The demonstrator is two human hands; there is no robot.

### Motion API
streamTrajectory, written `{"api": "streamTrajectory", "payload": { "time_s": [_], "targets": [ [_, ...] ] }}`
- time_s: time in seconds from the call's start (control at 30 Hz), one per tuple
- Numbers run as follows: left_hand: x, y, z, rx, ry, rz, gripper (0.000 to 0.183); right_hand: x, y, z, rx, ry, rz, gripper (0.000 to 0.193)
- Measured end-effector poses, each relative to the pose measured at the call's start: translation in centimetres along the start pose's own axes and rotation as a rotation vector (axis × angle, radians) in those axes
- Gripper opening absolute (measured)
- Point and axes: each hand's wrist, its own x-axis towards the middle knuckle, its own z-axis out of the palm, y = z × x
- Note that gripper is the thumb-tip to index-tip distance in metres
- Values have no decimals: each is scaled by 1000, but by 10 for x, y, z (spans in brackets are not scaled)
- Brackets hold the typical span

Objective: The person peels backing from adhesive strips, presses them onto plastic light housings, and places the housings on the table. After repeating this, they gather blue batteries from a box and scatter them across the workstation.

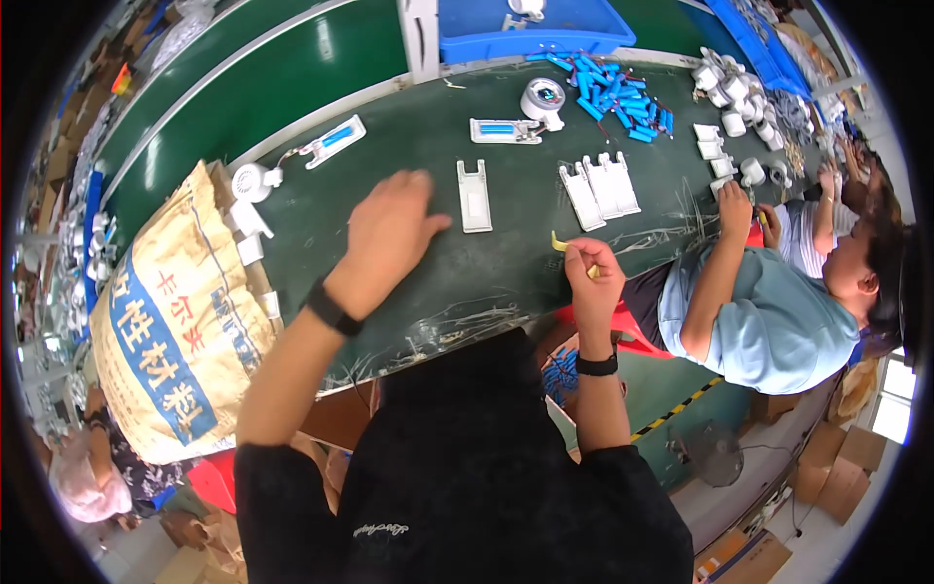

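Observation:
My left hand (389,229) hovers over the green work table, its fingers reaching forward and the thumb apart, with nothing visible in it. To its right lies a single white plastic cover (475,198). My right hand (595,275) pinches a small yellow strip (558,241), perhaps tape, whose end sticks out past the fingertips. Just beyond that hand several white covers (599,189) lie side by side. Farther back, a white fan-like unit (543,100) with an open round head sits by a white handle shell (505,130) holding a blue battery.
Blue batteries (618,95) are heaped at the back, before a blue bin (535,37). Another wired unit (255,182) lies back left, near a large paper sack (175,321). A co-worker (759,311) works at the right, beside white parts (735,92).

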Motion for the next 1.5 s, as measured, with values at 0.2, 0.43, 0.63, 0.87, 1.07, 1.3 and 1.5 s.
{"api": "streamTrajectory", "payload": {
  "time_s": [0.2, 0.43, 0.63, 0.87, 1.07, 1.3, 1.5],
  "targets": [
    [30, -15, 47, -345, -69, -39, 91, 2, 3, 7, -59, -38, -27, 7],
    [54, 47, 77, -419, -192, -33, 82, 1, 3, 3, -115, -21, -138, 10],
    [86, 93, 122, -410, 66, 1, 78, -2, -8, 4, -193, -36, -270, 8],
    [61, 78, 87, -425, 109, 8, 66, -4, 26, -7, 283, 118, -58, 9],
    [-40, -114, -36, 89, 472, -212, 29, 6, -11, -12, 813, -261, 142, 33],
    [-107, -226, -79, 243, 132, -525, 59, -24, -36, 42, 701, -278, 413, 43],
    [-117, -184, -78, 109, -64, -652, 72, -46, -48, 65, 473, -418, 406, 32]
  ]
}}
